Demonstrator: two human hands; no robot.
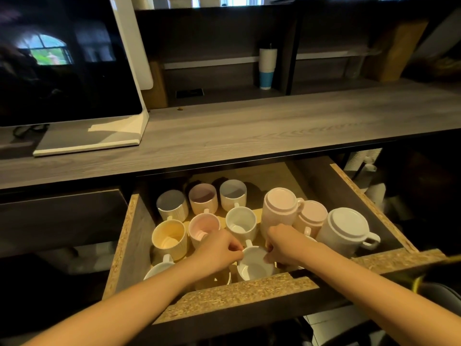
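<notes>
Two bare forearms enter from the lower corners and cross the raw chipboard front edge (237,293) of an open dark-wood drawer (134,245). The left hand (219,250) and right hand (287,244) meet over a white glazed ceramic mug (254,269). It stands upright, mouth up, in the drawer's front row, just behind that edge.

The left hand's fingers (235,247) are curled and pinch the mug's rim on its left side. Those of the right hand are curled against the rim on its right side and appear to grasp it, though their tips are hidden.

Neighbours crowd the mug:
- a pale yellow ribbed mug (169,236) and a pink-lined mug (203,227) to the left rear;
- a second white mug (241,222) directly behind;
- an inverted pink mug (280,206) and an inverted white mug (346,231) to the right.

A grey wood-grain tabletop (249,126) runs above the drawer.

Handling, as judged: the mug is rigid and fairly weighty. Its smooth glaze makes it somewhat slippery, and it is liable to chip if knocked against its neighbours. Its handle is not visible, so opposed grips on the rim are the available hold. A straight vertical lift would clear the surrounding mugs.
</notes>
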